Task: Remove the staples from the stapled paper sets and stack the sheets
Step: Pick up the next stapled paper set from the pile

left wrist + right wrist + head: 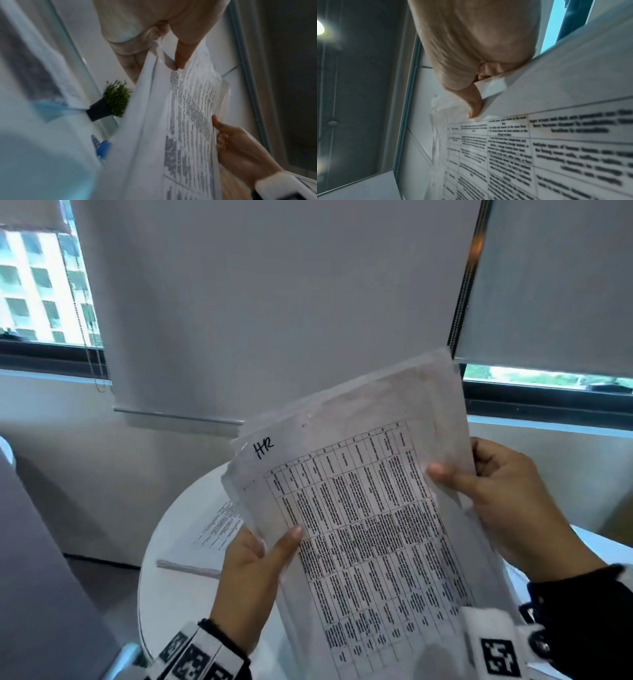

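Paper fills both hands: the left hand point(253, 570) pinches the near left edge of the paper bundle point(370, 508), thumb on the printed face and fingers behind, while the right hand point(507, 501) grips the opposite edge the same way. Held up between the hands and tilted toward the head camera, the bundle shows a table of text with "HR" handwritten at its top corner. The sheets fan slightly at the far edges, so this looks like a two-sided grip meant to square them up or to check the corner for a staple; no staple can be made out. Below and beyond the left hand, a flat paper stack point(205, 539) lies on the round white tabletop point(171, 594), probably the pile the sheets go onto. Further left of that hand, the left wrist view shows a small potted plant point(113, 100) and a blue object point(102, 148), too blurred to name.
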Available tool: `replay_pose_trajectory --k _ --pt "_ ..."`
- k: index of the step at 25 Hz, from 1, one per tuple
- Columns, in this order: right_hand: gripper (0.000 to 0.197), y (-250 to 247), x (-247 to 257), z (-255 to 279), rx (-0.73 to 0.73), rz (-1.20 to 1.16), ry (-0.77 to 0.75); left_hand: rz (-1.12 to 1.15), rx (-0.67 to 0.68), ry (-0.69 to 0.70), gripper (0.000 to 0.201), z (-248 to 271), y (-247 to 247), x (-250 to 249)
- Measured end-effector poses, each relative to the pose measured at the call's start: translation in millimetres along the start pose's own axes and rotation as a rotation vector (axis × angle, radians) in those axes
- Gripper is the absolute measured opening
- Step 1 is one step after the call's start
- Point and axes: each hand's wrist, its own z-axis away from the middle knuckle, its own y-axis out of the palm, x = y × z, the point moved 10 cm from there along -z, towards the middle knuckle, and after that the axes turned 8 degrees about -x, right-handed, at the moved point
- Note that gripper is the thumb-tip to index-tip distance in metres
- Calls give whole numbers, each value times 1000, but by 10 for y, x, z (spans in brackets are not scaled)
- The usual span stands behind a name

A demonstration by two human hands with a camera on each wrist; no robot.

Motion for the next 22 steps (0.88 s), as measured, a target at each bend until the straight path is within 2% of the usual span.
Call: replay_pose_trajectory --k 4,8,10,13,18,20,22 --pt "21 -177 34 97 -151 -92 -34 51 -21 137 32 -214 44 -495" --pt "28 -118 44 190 -151 -152 -41 -13 -63 219 19 -294 123 -689" --pt "30 -76 -66 263 -133 -105 -24 -19 -66 214 19 -290 146 -650" --pt "35 -9 -251 405 -100 -36 18 -45 0 179 24 -241 208 -512" --pt "29 -29 -290 460 -88 -49 38 -45 86 40 36 -306 235 -305" --pt "32 -50 -273 434 -90 -81 41 -61 81 3 33 -341 211 -267" --pt "41 -42 -297 412 -91 -111 57 -109 89 26 28 -324 236 -288"
